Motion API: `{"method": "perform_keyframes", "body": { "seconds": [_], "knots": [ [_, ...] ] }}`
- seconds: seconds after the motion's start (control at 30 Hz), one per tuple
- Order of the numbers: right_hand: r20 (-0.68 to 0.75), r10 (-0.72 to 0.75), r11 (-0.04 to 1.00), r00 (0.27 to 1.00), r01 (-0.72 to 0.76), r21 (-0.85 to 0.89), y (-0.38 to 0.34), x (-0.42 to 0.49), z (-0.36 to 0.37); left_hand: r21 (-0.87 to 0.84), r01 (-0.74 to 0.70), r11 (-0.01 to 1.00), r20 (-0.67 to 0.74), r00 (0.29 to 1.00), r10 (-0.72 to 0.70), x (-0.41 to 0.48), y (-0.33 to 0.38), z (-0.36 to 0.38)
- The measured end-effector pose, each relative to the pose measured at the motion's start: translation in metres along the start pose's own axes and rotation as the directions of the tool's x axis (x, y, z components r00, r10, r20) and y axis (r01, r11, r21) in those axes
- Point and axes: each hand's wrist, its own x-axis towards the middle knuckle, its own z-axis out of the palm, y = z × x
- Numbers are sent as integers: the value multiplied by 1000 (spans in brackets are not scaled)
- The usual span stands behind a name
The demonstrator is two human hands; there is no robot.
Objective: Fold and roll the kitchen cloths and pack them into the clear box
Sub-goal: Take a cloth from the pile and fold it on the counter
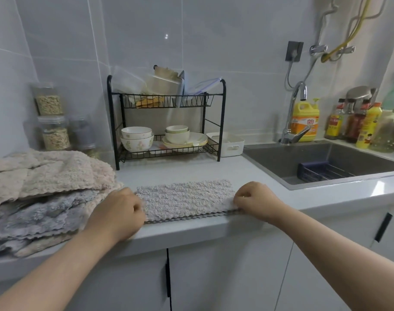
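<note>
A pale grey fluffy kitchen cloth (186, 198) lies folded into a long strip along the front of the white counter (247, 176). My left hand (117, 209) pinches the strip's left end with curled fingers. At the strip's right end my right hand (254, 202) pinches the near corner. A heap of several beige and grey cloths (45, 194) lies unfolded on the counter to the left of my left hand. No clear box is in view.
A black two-tier dish rack (166, 122) with bowls and plates stands behind the cloth. A white basket (229, 144) sits beside it. To the right is a steel sink (326, 162) with a tap (297, 115), detergent bottle and condiment bottles. Glass jars (52, 117) stand at back left.
</note>
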Motion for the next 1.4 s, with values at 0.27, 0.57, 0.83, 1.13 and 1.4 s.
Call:
{"method": "perform_keyframes", "body": {
  "seconds": [0.27, 0.57, 0.83, 1.13, 1.4],
  "knots": [
    [399, 506, 418, 764, -622, 662, -12, 53, -9, 13, 2, 1000, 187, 982, -4, 9, 3, 23],
    [223, 387, 836, 895, -442, 325, -14, 67, 7, 148, -88, 985, 136, 988, 67, 10, 3, 21],
    [267, 232, 709, 935, -351, 611, -8, 63, -10, -126, -143, 982, 361, 915, 180, 72, 56, 20],
    [233, 339, 614, 911, -402, 679, 1, 69, -19, 39, -199, 979, 636, 761, 130, 113, 92, 42],
    [34, 324, 803, 945, -294, 519, -12, 74, -51, -170, 25, 985, 57, 998, -15, 101, 53, 40]
  ]
}}
